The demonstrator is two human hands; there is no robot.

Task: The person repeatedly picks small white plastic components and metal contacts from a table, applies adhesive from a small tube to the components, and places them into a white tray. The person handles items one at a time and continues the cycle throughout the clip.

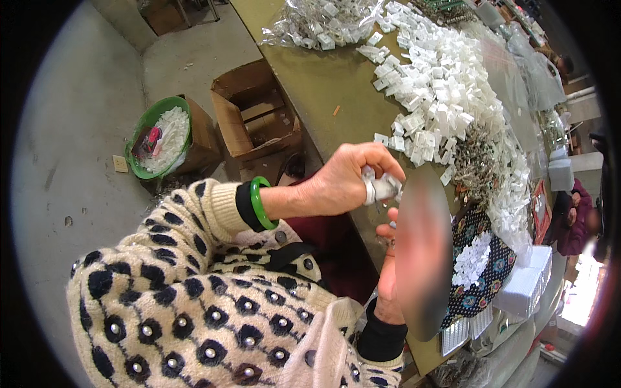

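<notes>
My left hand (330, 181), with a green bangle at its wrist, is raised over the near edge of the table. Its fingers curl closed around a few small white plastic parts (381, 189). Just below and to the right is my right hand (388, 278), its fingertips close under those parts. A blurred patch covers much of this hand, so what its fingers do is hidden. Beyond both hands a large heap of similar white plastic parts (440, 84) spreads over the olive table (317, 84). Small metal-looking pieces (479, 168) lie against the heap.
A clear bag of parts (323, 26) rests at the table's far left. On the right are a dark patterned cloth (501, 268) with small white pieces (473, 258) and a white block-like stack (527, 281). An open cardboard box (226, 123) and green tub (137, 145) stand on the floor.
</notes>
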